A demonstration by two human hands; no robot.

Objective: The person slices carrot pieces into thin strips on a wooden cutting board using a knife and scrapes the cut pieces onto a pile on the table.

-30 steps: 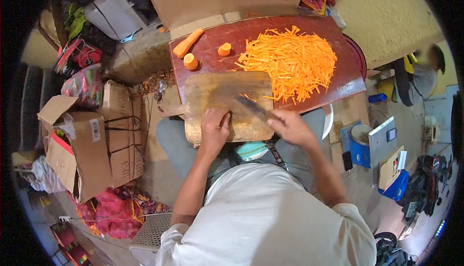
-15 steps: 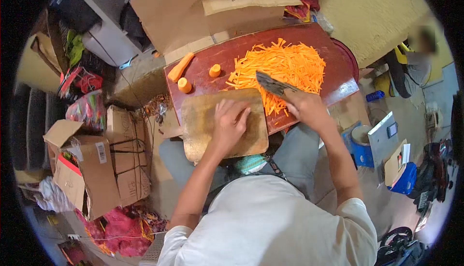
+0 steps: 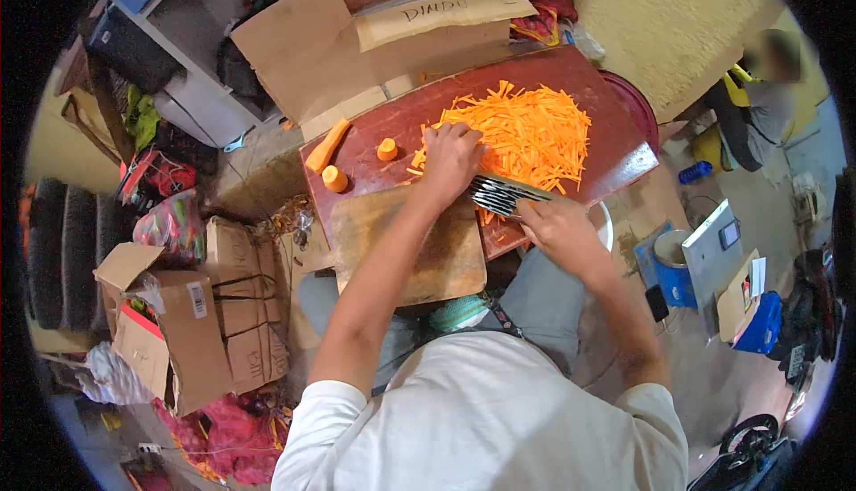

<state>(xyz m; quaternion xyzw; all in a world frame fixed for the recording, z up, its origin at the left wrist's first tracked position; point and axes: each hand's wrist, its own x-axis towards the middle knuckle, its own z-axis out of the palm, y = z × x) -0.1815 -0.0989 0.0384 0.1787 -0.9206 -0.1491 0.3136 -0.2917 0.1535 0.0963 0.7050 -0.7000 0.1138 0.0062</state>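
In my right hand (image 3: 555, 226) is a broad-bladed knife (image 3: 506, 195), its blade showing light and dark stripes and pointing left along the near edge of a heap of carrot strips (image 3: 535, 134). My left hand (image 3: 453, 159) reaches over the cutting board to the heap's left edge, fingers bent and slightly apart, touching the strips; the fingertips are partly hidden. The worn wooden cutting board (image 3: 401, 264) lies at the table's near edge, partly over my lap. Left of the heap are a long peeled carrot (image 3: 327, 146) and two short carrot pieces, one a carrot stub (image 3: 387, 149).
The red table (image 3: 615, 165) has a cardboard sheet (image 3: 299, 45) standing behind it. Open cardboard boxes (image 3: 196, 330) stand on the left. At right are a blue container (image 3: 670, 281) and a propped board with a phone (image 3: 728, 234). Another person (image 3: 758, 121) sits at far right.
My left hand has moved from the board forward and right to the strips. My right hand has drawn the knife back from over the heap to its near edge, turning the blade.
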